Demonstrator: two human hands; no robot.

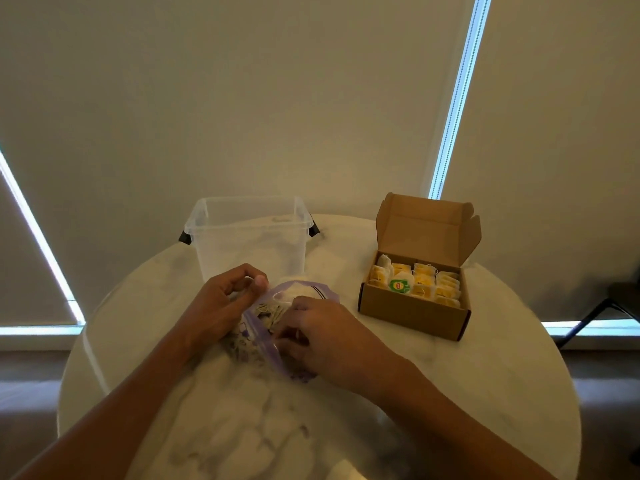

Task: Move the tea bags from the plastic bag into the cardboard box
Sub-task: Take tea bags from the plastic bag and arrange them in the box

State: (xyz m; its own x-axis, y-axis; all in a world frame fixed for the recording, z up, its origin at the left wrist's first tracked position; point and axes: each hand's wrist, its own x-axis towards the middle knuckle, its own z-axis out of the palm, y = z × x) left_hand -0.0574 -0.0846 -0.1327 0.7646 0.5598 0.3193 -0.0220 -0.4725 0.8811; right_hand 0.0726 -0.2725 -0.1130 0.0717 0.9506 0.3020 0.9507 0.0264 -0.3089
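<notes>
Our left hand (221,303) pinched the plastic bag (298,291) by its rim while our right hand (322,336) curled into its mouth among the tea bags (267,314), gripping what we could not tell; right of the bag sat the well-filled cardboard box (412,313), behind it a clear tub (249,237).

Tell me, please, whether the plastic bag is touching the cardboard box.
Apart. The head view shows a strip of bare table between the plastic bag and the cardboard box.
</notes>
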